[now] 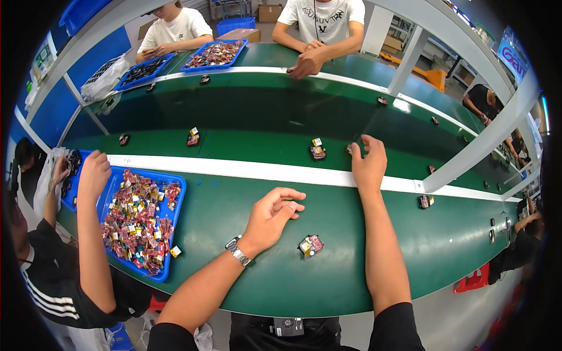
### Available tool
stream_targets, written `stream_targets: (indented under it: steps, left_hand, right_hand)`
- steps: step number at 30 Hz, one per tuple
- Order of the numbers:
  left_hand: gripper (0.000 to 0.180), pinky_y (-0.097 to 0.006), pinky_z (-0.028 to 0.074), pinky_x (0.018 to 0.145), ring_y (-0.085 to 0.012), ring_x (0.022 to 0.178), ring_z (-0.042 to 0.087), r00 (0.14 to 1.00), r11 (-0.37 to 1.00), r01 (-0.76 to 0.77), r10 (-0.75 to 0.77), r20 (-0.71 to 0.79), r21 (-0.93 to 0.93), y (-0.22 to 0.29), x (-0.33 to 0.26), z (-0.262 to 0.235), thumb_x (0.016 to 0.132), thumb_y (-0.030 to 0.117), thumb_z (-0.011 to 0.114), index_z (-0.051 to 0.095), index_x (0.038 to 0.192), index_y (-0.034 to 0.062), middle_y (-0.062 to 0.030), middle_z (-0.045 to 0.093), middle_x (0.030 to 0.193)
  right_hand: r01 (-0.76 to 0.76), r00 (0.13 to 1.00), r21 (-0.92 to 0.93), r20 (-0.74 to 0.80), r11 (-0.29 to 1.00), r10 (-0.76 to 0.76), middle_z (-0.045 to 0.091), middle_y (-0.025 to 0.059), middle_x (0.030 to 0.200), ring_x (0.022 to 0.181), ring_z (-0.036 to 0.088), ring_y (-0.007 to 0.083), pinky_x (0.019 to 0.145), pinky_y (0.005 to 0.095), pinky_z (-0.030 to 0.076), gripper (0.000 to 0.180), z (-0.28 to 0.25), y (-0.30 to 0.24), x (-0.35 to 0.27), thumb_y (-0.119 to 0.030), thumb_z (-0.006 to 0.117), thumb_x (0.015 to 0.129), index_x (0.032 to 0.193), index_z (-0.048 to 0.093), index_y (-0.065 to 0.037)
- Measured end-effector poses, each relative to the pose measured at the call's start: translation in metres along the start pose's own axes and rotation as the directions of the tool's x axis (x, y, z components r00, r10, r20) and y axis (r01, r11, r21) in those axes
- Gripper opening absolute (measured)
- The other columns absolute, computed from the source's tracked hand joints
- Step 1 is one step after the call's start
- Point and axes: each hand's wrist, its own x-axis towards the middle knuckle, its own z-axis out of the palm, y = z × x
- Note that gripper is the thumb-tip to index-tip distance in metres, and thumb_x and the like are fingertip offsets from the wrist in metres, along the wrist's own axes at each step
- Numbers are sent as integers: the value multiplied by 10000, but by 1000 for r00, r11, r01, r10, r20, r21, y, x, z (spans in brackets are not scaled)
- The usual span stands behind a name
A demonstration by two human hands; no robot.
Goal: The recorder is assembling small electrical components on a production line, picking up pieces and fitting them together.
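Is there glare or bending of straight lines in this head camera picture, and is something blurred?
In the head view, the white strip along the green conveyor belt curves toward the rim, fisheye distortion; a bright glare patch sits on the belt at upper right; black corners frame the picture; the right hand and left hand look fairly sharp, edges softer.

Your bench top (351, 281) is dark green, with a white strip (246, 169) along the green belt (257, 123). Your watch (238, 250) is silver. The part (311, 245) by your left hand (270, 215) is red, black and yellow. The blue tray (175, 225) holds red-and-yellow pieces. Your sleeves are black.
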Motion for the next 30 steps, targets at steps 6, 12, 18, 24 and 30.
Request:
stream_targets:
  steps: [6, 12, 18, 24, 30]
  left_hand:
    - [181, -301, 535, 769, -168, 903, 652, 999, 999, 39, -39, -4, 37, -2, 2, 0, 973, 78, 526, 584, 1118, -16, -136, 656, 1113]
    - [155, -274, 537, 666, -147, 785, 636, 997, 996, 81, -81, 2, 40, 3, 3, 2, 980, 81, 528, 584, 1088, -15, -125, 660, 1022]
    - [318, -261, 544, 616, -149, 746, 642, 970, 968, 243, -241, 41, -56, 4, 0, -16, 1050, 272, 441, 555, 1152, -8, -124, 653, 989]
    - [431, -268, 552, 672, -140, 786, 635, 905, 914, 378, -331, 269, -148, 11, 2, -23, 1059, 338, 409, 563, 1203, -39, -113, 636, 1018]
    - [423, -311, 573, 777, -168, 902, 651, 900, 931, 350, -302, 313, -108, 16, 2, -19, 1047, 267, 457, 501, 1350, -24, -107, 632, 1095]
  right_hand:
    - [191, 952, -222, 279, 956, -125, 622, 198, 1008, 963, 576, 391, 876, 447, 463, 499, 28, -47, -38, -232, 788, 762, 1126, 549, 12]
    - [-2, 975, 92, 222, 996, -19, 659, 141, 989, 932, 601, 314, 845, 409, 484, 476, 24, -35, -34, -132, 796, 738, 1127, 552, -9]
    - [24, 895, 475, 382, 880, -231, 672, 90, 1180, 1110, 594, 259, 944, 371, 475, 676, -31, -53, -83, -70, 786, 752, 1357, 484, -88]
    - [39, 683, 526, 606, 850, -407, 597, 89, 1301, 1223, 524, 265, 1021, 368, 452, 648, -81, -78, -88, -28, 738, 775, 1377, 517, -118]
    - [69, 624, 509, 649, 858, -435, 519, 103, 1370, 1251, 505, 295, 1054, 394, 440, 629, -79, -82, -86, -28, 708, 794, 1382, 532, -163]
